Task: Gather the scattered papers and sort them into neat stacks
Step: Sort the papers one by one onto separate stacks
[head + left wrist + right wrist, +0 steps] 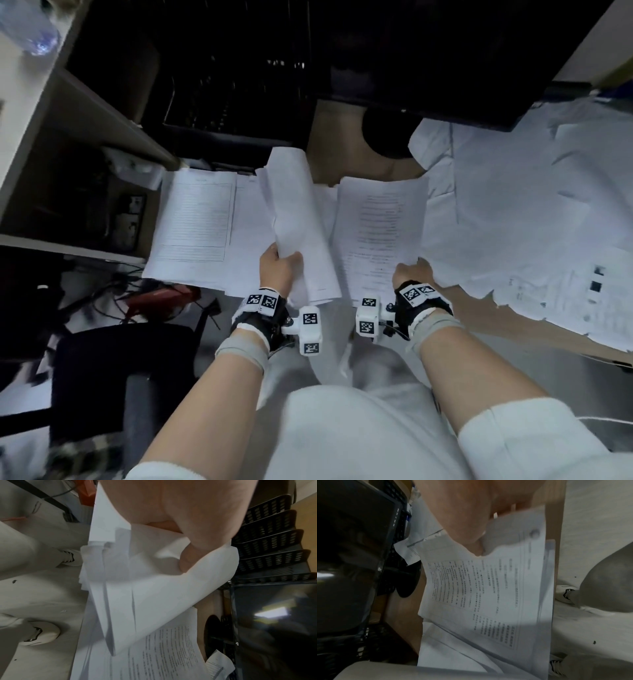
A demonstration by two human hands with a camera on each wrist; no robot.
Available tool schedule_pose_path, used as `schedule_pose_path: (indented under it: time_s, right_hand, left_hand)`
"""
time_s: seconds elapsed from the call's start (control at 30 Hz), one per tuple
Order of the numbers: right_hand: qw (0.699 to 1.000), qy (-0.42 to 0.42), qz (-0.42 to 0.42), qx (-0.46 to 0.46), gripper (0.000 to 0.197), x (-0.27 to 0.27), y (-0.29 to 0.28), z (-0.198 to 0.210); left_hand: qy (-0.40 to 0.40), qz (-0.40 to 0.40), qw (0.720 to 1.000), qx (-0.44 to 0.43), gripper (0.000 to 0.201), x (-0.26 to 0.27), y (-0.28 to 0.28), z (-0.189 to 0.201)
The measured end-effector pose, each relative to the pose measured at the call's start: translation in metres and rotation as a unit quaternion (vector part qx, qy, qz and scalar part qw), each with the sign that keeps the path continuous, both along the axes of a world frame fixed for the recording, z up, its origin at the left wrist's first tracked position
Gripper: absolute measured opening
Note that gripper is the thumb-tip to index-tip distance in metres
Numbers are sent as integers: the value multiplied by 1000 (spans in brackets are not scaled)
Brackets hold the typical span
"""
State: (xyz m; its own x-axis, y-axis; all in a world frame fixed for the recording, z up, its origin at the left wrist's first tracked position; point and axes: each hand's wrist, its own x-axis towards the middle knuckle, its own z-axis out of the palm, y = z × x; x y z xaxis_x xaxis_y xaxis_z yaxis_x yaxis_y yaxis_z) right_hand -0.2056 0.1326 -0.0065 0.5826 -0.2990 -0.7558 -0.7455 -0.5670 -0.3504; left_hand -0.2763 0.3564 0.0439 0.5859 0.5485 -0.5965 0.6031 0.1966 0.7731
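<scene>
- At the far left of the head view, a form sheet (pixel 195 222) with ruled lines lies flat on the desk (pixel 513 311), its near edge hanging over the desk front
- Just right of it, the left hand (pixel 278 270) grips a curled bundle of blank papers (pixel 298 219) by its near end; the left wrist view shows the thumb (pixel 190 557) pressed over the top of the roll and the other fingers curled beneath
- Right of the bundle, a printed stack (pixel 380 233) rests on the desk, text side up
- The right hand (pixel 412 272) pinches the near right corner of that stack, thumb on top and fingers tucked under, as the right wrist view shows
- Further right, loose sheets (pixel 534 219) lie spread and overlapping across the desk
- Behind the papers stand a dark monitor (pixel 274 628) and black mesh trays (pixel 271 540)
</scene>
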Motion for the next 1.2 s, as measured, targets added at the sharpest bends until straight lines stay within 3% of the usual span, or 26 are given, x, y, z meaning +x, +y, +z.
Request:
schedule_pose_path:
  time_s: [0.03,0.17,0.2,0.33,0.4,0.5,0.67,0.77,0.9,1.1,1.2]
  right_hand:
    - [999,-12,-32,4,47,0,0,-5]
    - [999,-32,-9,-41,76,6,7,20]
    - [999,-51,4,2,73,9,13,30]
    - [952,-100,85,276,50,14,47,56]
    - [927,-95,131,338,55,13,66,70]
    - [911,-68,184,363,70,7,89,82]
    - [902,-50,219,369,85,-5,122,97]
    - [891,-43,238,385,102,-11,142,102]
    - [887,-38,249,387,110,-15,168,99]
    - [892,-52,223,389,88,-17,196,107]
    - [915,-59,158,366,36,-17,212,110]
  left_hand:
    - [6,1,1000,5,15,-1,-1,2]
    - [13,-36,999,23,9,3,-4,14]
    - [15,-49,998,32,1,4,-5,17]
    - [6,-56,998,24,46,4,0,9]
    - [-14,-55,998,-14,40,5,2,15]
    - [-33,-42,997,-55,32,5,12,36]
    - [-39,-3,992,-116,43,4,40,45]
    - [-51,-9,989,-136,47,2,58,42]
    - [-63,-28,985,-159,55,1,86,43]
    - [-84,-39,982,-167,13,6,121,49]
    - [-68,-74,986,-134,18,5,134,48]
